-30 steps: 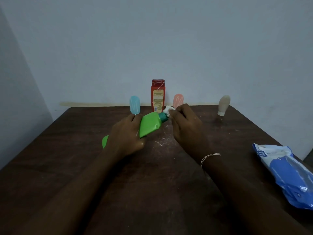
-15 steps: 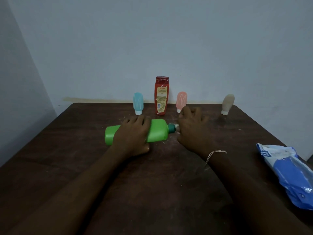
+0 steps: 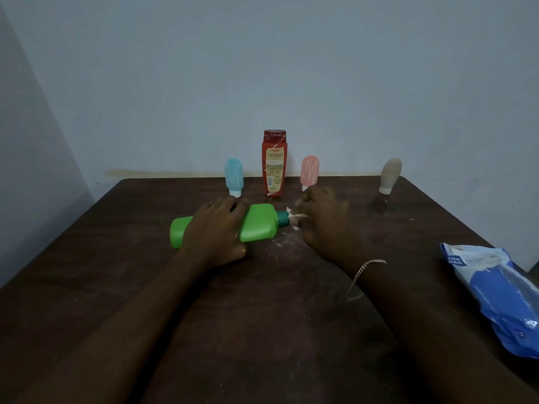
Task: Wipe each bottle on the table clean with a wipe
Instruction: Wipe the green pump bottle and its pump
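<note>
A green bottle (image 3: pixel 259 224) with a dark green cap lies on its side on the dark wooden table (image 3: pixel 262 316), cap to the right. My left hand (image 3: pixel 217 228) grips its middle from above. My right hand (image 3: pixel 323 221) holds a crumpled white wipe (image 3: pixel 293 218) against the cap; most of the wipe is hidden under the fingers. At the back stand a red bottle (image 3: pixel 274 164), a light blue tube (image 3: pixel 234 176), a pink tube (image 3: pixel 309 172) and a beige tube (image 3: pixel 390 174), the tubes cap down.
A blue and white wipes pack (image 3: pixel 498 293) lies at the table's right edge. White crumbs (image 3: pixel 284 240) are scattered on the wood near the green bottle's cap. A pale wall runs close behind the table and along the left.
The green bottle was tilted up above the table and now lies flat on it. My left hand moved down with it, and my right hand stayed at the cap with the wipe.
</note>
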`<act>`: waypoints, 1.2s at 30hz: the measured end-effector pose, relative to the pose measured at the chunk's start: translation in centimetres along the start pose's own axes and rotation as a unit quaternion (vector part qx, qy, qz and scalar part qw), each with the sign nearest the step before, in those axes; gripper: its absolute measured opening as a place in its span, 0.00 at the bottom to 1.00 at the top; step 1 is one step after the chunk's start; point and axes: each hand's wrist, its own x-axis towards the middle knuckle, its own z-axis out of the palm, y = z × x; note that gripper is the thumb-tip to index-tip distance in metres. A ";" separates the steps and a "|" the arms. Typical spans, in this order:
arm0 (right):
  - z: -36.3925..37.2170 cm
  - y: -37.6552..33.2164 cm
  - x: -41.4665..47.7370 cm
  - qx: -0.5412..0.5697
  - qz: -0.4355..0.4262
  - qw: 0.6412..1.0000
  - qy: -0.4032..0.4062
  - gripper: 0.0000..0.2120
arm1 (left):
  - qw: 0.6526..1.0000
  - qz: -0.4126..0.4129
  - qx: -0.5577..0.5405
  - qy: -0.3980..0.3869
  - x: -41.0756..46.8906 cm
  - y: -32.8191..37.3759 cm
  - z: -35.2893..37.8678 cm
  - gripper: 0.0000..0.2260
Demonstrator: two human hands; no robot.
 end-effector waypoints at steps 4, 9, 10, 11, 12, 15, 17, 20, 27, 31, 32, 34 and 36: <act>-1.5 0.2 -0.4 0.242 -0.002 0.957 0.159 0.05 | 0.998 -0.017 -0.057 0.027 0.4 -0.3 0.3 0.35; -3.0 0.7 0.2 0.511 0.093 0.834 0.188 0.09 | 0.987 -0.018 -0.137 0.084 0.3 -1.0 0.3 0.33; -3.1 0.8 0.2 0.519 0.096 0.829 0.186 0.09 | 0.984 -0.022 -0.147 0.098 0.2 -1.1 0.4 0.32; -3.2 0.8 0.2 0.520 0.094 0.829 0.184 0.09 | 0.981 -0.028 -0.157 0.111 0.1 -1.2 0.5 0.32; -3.3 0.7 0.2 0.517 0.086 0.833 0.177 0.11 | 0.978 -0.036 -0.168 0.122 0.1 -1.4 0.6 0.31; -3.7 -0.2 0.0 0.515 0.059 0.840 0.162 0.14 | 0.967 -0.052 -0.198 0.151 0.3 -1.8 1.0 0.31; -3.7 -0.7 0.0 0.484 0.030 0.860 0.162 0.11 | 0.961 -0.053 -0.210 0.169 0.3 -1.8 1.1 0.30; -3.4 -1.1 -0.2 0.428 -0.022 0.892 0.144 0.09 | 0.954 -0.049 -0.225 0.194 0.2 -1.4 1.1 0.27; -4.0 0.1 0.0 0.384 -0.079 0.911 0.127 0.06 | 0.954 -0.043 -0.223 0.193 0.2 -1.6 0.9 0.27; -4.0 -0.5 0.2 0.390 -0.086 0.903 0.158 0.08 | 0.953 -0.046 -0.232 0.191 0.3 -1.2 1.1 0.27; -3.7 -0.4 0.1 0.365 -0.094 0.915 0.142 0.08 | 0.953 -0.045 -0.231 0.191 0.3 -1.4 1.2 0.27; -3.4 -0.1 -0.1 0.329 -0.097 0.934 0.099 0.07 | 0.953 -0.047 -0.229 0.194 0.3 -1.8 1.2 0.27; -3.5 0.4 -0.1 0.335 -0.098 0.934 0.082 0.04 | 0.948 -0.058 -0.237 0.202 0.2 -2.0 1.0 0.26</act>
